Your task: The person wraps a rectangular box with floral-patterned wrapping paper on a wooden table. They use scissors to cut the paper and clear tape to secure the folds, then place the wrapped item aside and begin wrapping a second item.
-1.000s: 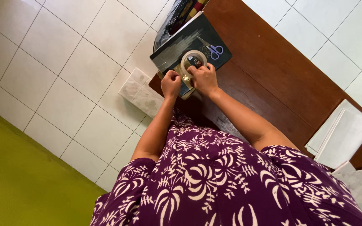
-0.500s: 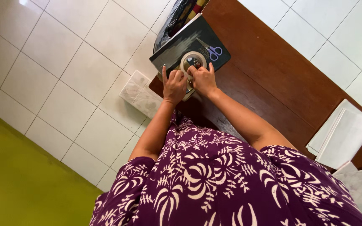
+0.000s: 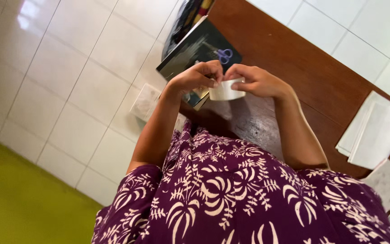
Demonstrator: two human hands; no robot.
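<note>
Tape roll lifted off the wooden table, pinched between your left hand and right hand; no strip yet visibly pulled free.

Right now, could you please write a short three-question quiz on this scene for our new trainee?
1. True or false: both hands are on the tape roll.
2. What lies on the dark book? A) blue-handled scissors B) a cup
3. Which side of the wooden table holds the white papers: the left hand side or the right hand side?

Key: 1 true; 2 A; 3 right.
</note>
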